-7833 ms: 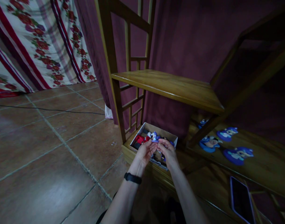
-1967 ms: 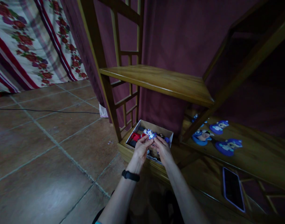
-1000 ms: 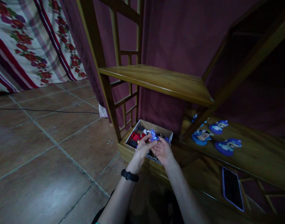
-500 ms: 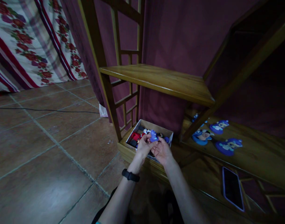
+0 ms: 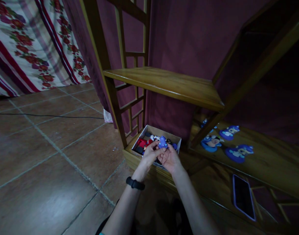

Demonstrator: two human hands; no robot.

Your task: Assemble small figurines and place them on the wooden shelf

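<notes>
A small purple-blue figurine (image 5: pixel 162 142) is held upright between my two hands, over a shallow cardboard box (image 5: pixel 173 133). My left hand (image 5: pixel 152 154), below a black wristband, grips the figurine's left side. On its right side, the fingers of my right hand (image 5: pixel 170 158) close around its base. Inside the box lie several more small toys, among them a red figurine (image 5: pixel 142 142) and a black and white one (image 5: pixel 154 137). My hands and the held figurine hide part of the box.
Several blue figurines on round bases stand to the right, including one (image 5: pixel 239 153) near a phone (image 5: pixel 244 196). Above the box juts a wooden shelf (image 5: pixel 164 84), with a lattice side panel (image 5: pixel 132 104) at left. A thin cable (image 5: pixel 49 115) crosses the tiled floor.
The figurine has been turned in my fingers and now stands more upright, with a different side facing me. Both hands stay over the box.
</notes>
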